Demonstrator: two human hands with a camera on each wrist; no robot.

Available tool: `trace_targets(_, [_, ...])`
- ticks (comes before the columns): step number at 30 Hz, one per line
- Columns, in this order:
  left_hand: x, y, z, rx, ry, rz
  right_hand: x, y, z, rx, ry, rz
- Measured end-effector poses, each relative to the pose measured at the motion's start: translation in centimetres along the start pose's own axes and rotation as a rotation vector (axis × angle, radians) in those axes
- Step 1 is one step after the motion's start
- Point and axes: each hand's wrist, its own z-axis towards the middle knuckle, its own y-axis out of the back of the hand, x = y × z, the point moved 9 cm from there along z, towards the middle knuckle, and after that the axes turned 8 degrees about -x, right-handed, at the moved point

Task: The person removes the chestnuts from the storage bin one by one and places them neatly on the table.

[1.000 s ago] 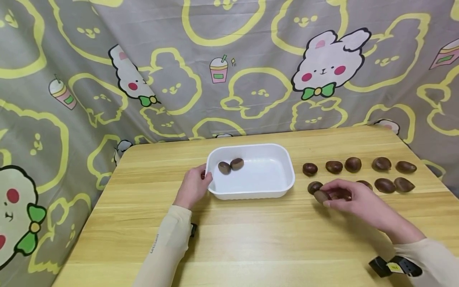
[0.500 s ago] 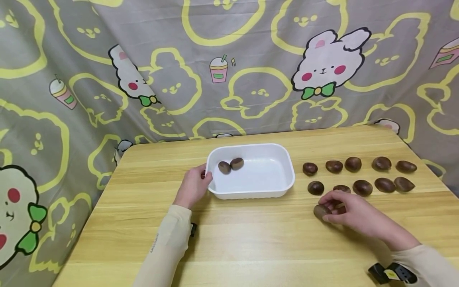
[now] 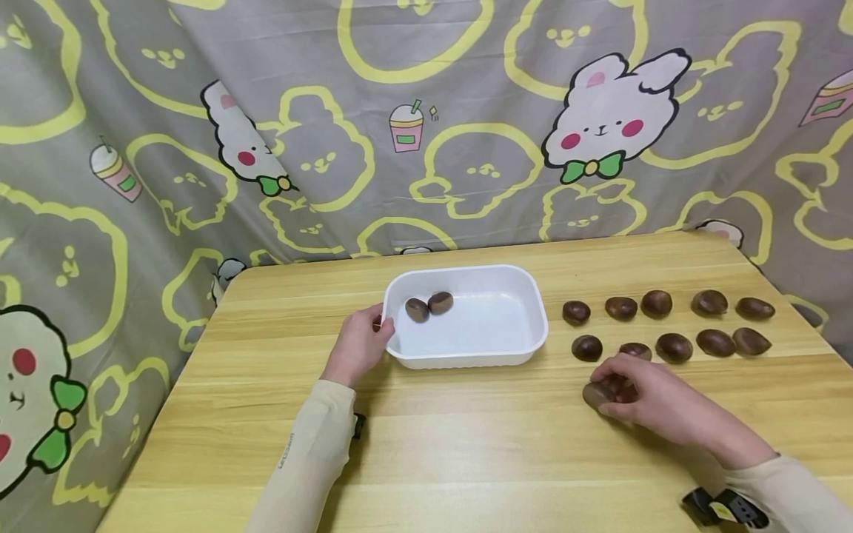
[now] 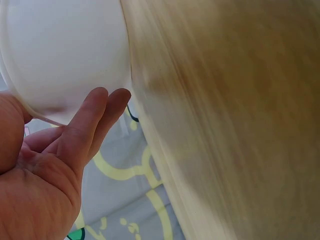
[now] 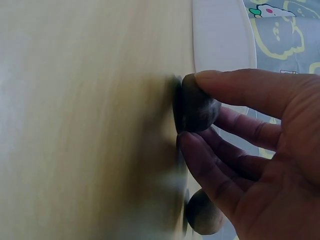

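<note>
In the head view my left hand (image 3: 356, 344) grips the left end of a white plastic tray (image 3: 466, 361), its thumb over the rim. The left wrist view shows the fingers (image 4: 82, 125) along the tray's outer wall. Two chestnuts lie inside the tray, a left one (image 3: 417, 310) and a right one (image 3: 440, 303). To the tray's right, my right hand (image 3: 656, 400) pinches a chestnut (image 3: 597, 396) between thumb and fingers, at or just above the tabletop. The right wrist view shows this chestnut (image 5: 197, 105) close against the table.
Several chestnuts lie in two rough rows on the wooden table (image 3: 426, 451) right of the tray, including a back-row chestnut (image 3: 576, 313) and a front-row chestnut (image 3: 587, 348). One chestnut (image 3: 635, 351) is partly hidden behind my right hand. A patterned curtain (image 3: 466, 111) hangs behind the table.
My right hand has drawn the pinched chestnut nearer, away from the front row, uncovering chestnuts there. Over the last half second it has barely moved. The left hand and tray have stayed put.
</note>
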Motion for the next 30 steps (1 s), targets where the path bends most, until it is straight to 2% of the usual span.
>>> trace_targets(7, [-0.1, -0.1, -0.1, 0.005, 0.009, 0.003, 0.1, -0.1, -0.1, 0.016, 0.036, -0.018])
trace_targets(11, [-0.1, -0.2, 0.0, 0.009, 0.003, 0.004, 0.6, 0.7, -0.1, 0.006, 0.046, -0.073])
trace_targets(14, [0.0, 0.0, 0.0, 0.009, 0.011, 0.001, 2.0, 1.8, 0.4, -0.029, 0.067, -0.141])
trace_targets(17, [0.2, 0.2, 0.0, -0.002, 0.023, -0.001, 4.4, 3.1, 1.5, -0.062, 0.108, -0.155])
trace_targets(23, [-0.1, 0.1, 0.0, 0.002, -0.006, -0.008, 9.3, 4.2, 4.4, -0.074, 0.232, -0.002])
trace_targets(26, [-0.1, 0.0, 0.0, 0.006, -0.003, -0.008, 10.8, 3.9, 6.5, -0.054, 0.241, 0.088])
trace_targets(30, [0.0, -0.1, 0.0, 0.008, 0.006, -0.005, 11.6, 2.0, 10.0, -0.008, 0.223, 0.181])
